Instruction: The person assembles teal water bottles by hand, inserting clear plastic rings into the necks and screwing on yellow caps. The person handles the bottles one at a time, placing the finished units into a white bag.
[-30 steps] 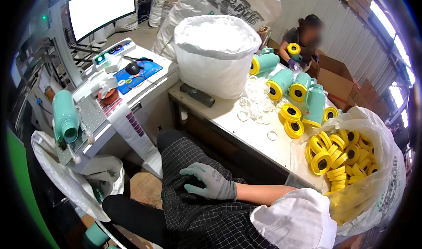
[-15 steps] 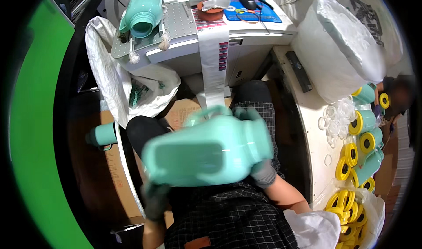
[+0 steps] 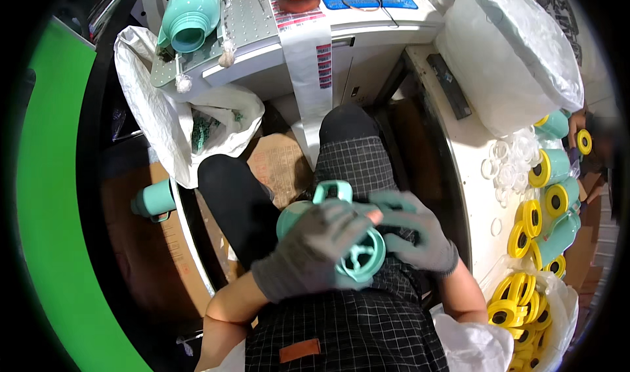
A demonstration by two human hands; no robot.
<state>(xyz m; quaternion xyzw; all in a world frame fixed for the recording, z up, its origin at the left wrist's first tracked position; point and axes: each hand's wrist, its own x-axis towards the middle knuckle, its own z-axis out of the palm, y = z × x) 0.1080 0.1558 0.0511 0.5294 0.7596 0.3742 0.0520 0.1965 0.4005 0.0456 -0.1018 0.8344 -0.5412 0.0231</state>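
Note:
A teal plastic jug (image 3: 295, 216) with a loop handle (image 3: 333, 190) lies over my lap, its mouth facing toward me. Inside the round teal rim (image 3: 374, 267) a spoked insert shows. My left hand (image 3: 321, 237), in a grey glove, is wrapped over the jug near its neck and hides much of the body. On the other side, my right hand (image 3: 413, 231), also gloved, is beside the mouth with its fingers apart; its fingertips reach toward the handle and rim. Whether they press on the jug is hard to tell.
A white desk (image 3: 387, 27) ahead bears another teal jug (image 3: 193, 17) and a label strip (image 3: 305, 70). At right, a bench (image 3: 459, 175) holds clear rings (image 3: 508, 165), teal jugs and yellow lids (image 3: 518, 240). White sacks (image 3: 157, 103) stand nearby. A person's hand shows far right.
The jug has turned from lying sideways to pointing its mouth at me. My left hand has moved from its base to its neck. The right hand has shifted beside the mouth, its fingers spread.

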